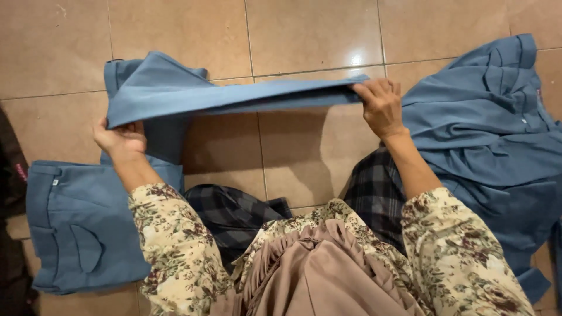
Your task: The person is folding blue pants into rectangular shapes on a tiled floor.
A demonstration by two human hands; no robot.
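Note:
A blue-grey garment (pixel 234 96), folded lengthwise, is stretched in the air above the tiled floor between both hands. My left hand (pixel 122 139) grips its left end, where the cloth bunches and droops. My right hand (pixel 381 106) pinches its right end at about the same height. Both forearms wear cream floral sleeves. Below them lie my lap in dark plaid cloth (pixel 234 216) and a pleated tan scarf (pixel 316 269).
A folded blue-grey pair of trousers with a pocket flap (pixel 76 228) lies on the floor at the left. A loose heap of the same blue-grey fabric (pixel 492 146) covers the floor at the right. Dark cloth (pixel 12 175) shows at the left edge. The floor is beige tile (pixel 304 35).

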